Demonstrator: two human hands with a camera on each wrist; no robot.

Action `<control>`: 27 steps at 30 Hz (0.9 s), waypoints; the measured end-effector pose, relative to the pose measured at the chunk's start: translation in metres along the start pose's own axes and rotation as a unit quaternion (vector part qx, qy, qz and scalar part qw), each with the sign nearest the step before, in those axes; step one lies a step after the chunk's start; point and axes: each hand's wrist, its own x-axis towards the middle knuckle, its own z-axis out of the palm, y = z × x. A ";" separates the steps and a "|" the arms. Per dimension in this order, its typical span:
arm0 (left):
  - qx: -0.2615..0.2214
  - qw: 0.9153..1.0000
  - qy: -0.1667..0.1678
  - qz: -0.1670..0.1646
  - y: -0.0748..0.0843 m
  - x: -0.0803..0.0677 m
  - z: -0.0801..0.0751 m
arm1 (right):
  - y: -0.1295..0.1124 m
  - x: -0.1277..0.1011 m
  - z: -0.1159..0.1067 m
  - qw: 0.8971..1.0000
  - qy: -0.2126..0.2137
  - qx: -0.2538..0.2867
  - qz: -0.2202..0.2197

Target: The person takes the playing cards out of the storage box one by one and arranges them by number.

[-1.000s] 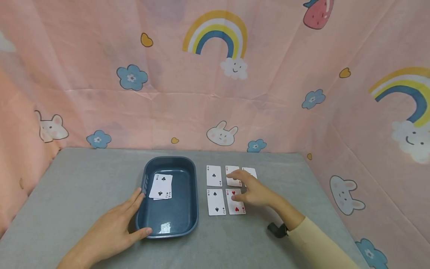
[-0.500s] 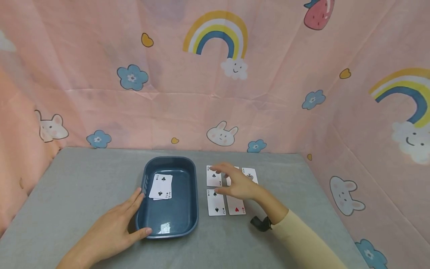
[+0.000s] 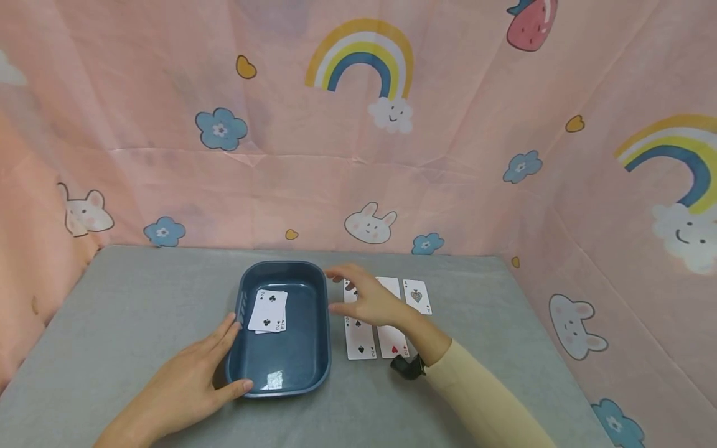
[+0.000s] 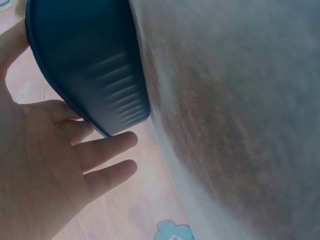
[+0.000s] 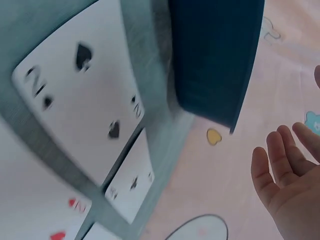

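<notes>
A blue plastic tray (image 3: 280,364) stands on the table, with a two of clubs (image 3: 272,311) lying over another card inside. My left hand (image 3: 182,379) rests against the tray's left side, fingers and thumb spread along it. Beside the right rim hovers my right hand (image 3: 370,302), fingers loosely extended and holding nothing. Underneath it lie the two of spades (image 3: 360,345) and the two of hearts (image 3: 394,343), each partly covered. In the right wrist view the ace of clubs (image 5: 132,182) shows beside the two of spades. An ace of spades (image 3: 416,295) lies at the far right.
A mostly covered card (image 3: 391,285) lies between the ace of clubs and ace of spades. The grey table (image 3: 162,286) meets a pink patterned cloth (image 3: 448,186) at its back edge. A black wrist device (image 3: 407,367) sticks out below the right wrist.
My right hand has moved left from above the right-hand cards to the tray's right rim, uncovering the ace of spades. The left hand, tray and cards stay put.
</notes>
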 end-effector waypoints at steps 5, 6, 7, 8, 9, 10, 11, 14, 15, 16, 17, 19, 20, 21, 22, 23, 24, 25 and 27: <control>0.002 1.000 -0.009 -0.009 0.001 0.001 -0.001 | -0.007 0.011 0.010 1.000 0.003 0.011 -0.009; 0.003 1.000 -0.010 -0.011 0.001 0.002 -0.001 | -0.009 0.013 0.012 1.000 0.002 0.013 -0.011; 0.003 1.000 -0.012 -0.012 0.001 0.002 -0.001 | -0.010 0.015 0.014 1.000 0.002 0.015 -0.014; 0.003 1.000 -0.013 -0.013 0.001 0.002 -0.001 | -0.012 0.018 0.016 1.000 0.001 0.020 -0.017; 0.004 1.000 -0.013 -0.013 0.001 0.002 0.000 | -0.013 0.020 0.018 1.000 0.001 0.025 -0.017; 0.004 1.000 -0.013 -0.014 0.001 0.002 0.000 | -0.015 0.023 0.020 0.999 0.002 0.028 -0.015; 0.005 1.000 -0.014 -0.014 0.001 0.002 0.000 | -0.016 0.026 0.022 0.999 0.003 0.030 -0.013; 0.004 1.000 -0.011 -0.011 0.000 0.002 0.000 | -0.020 0.034 0.030 0.999 0.007 0.037 -0.001; 0.003 1.000 -0.009 -0.009 -0.001 0.002 0.000 | -0.020 0.037 0.033 0.999 0.007 0.033 0.002; 0.002 1.000 -0.007 -0.008 -0.001 0.002 0.000 | -0.021 0.040 0.036 1.000 0.006 0.028 0.005; 0.002 1.000 -0.006 -0.006 -0.001 0.002 0.000 | -0.022 0.043 0.038 1.000 0.004 0.025 0.006; 0.002 1.000 -0.004 -0.004 -0.001 0.001 0.000 | -0.023 0.048 0.043 1.000 0.001 0.016 0.009; 0.003 1.000 -0.004 -0.004 -0.001 0.002 0.000 | -0.024 0.049 0.045 1.000 -0.001 0.010 0.011; 0.004 1.000 -0.005 -0.005 -0.001 0.002 0.000 | -0.025 0.051 0.047 1.000 -0.001 0.005 0.012; 0.005 1.000 -0.006 -0.005 -0.001 0.002 0.000 | -0.026 0.053 0.049 1.000 -0.002 0.001 0.014; 0.005 1.000 -0.006 -0.005 -0.001 0.002 0.000 | -0.026 0.055 0.050 1.000 -0.002 -0.004 0.016; 0.007 1.000 -0.007 -0.004 -0.001 0.002 0.000 | -0.027 0.056 0.052 1.000 -0.002 -0.010 0.018; 0.007 1.000 -0.007 -0.004 0.000 0.002 0.000 | -0.027 0.058 0.054 1.000 -0.003 -0.016 0.020; 0.007 1.000 -0.006 -0.002 0.000 0.002 0.000 | -0.027 0.061 0.057 0.999 -0.007 -0.024 0.022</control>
